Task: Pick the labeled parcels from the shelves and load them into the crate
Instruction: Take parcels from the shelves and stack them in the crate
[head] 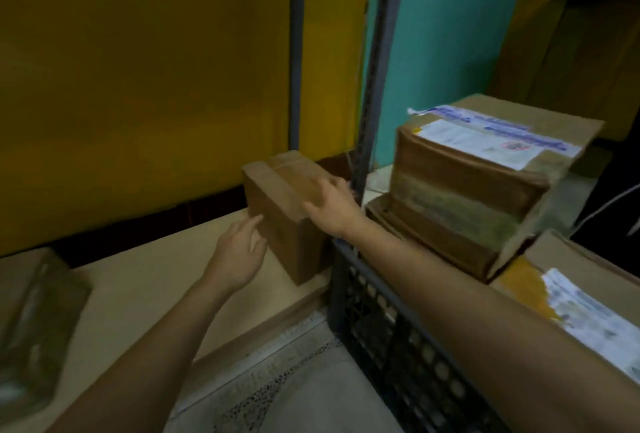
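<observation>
From the head view I see a plain brown parcel (284, 210) standing on the shelf (156, 276), just left of the black crate (381, 311). My left hand (239, 252) touches its near side with straight fingers, and my right hand (332, 204) lies flat across its top, neither one gripping as far as the blur lets me judge. Two labelled boxes, a big one (485, 172) and a nearer one (571, 301), seem already loaded, so I judge the job part done, with this parcel and a wrapped one (34, 321) at near left still on the shelf.
</observation>
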Tool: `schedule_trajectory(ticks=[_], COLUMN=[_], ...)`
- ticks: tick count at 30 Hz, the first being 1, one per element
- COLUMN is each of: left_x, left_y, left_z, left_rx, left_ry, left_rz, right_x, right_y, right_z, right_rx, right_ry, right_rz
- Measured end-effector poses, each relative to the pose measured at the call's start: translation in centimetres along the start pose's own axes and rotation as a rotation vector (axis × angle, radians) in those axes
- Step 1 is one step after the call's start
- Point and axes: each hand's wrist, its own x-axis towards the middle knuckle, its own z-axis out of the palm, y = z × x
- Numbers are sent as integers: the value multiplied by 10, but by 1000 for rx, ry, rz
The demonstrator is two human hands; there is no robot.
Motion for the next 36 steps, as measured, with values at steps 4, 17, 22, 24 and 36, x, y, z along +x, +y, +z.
schedule_trajectory(ticks=[4, 17, 22, 24, 36], left_x=[-38, -77, -93, -97, -80], left_y=[-57, -155, -170, -169, -135], left_z=[-13, -76, -79, -74, -48], left_rx=[11, -139, -290, -331, -882], left_ry=[16, 108, 66, 12, 34], left_rz=[42, -242, -252, -219, -364], right_x=[38, -23, 17, 18, -11], right_y=[17, -142, -109, -77, -107], right_z=[57, 141, 144, 148, 158], right_rx=[-288, -263, -177, 19, 371], right_ry=[-156, 404, 324, 263, 464], right_rz=[113, -667, 71, 342, 52])
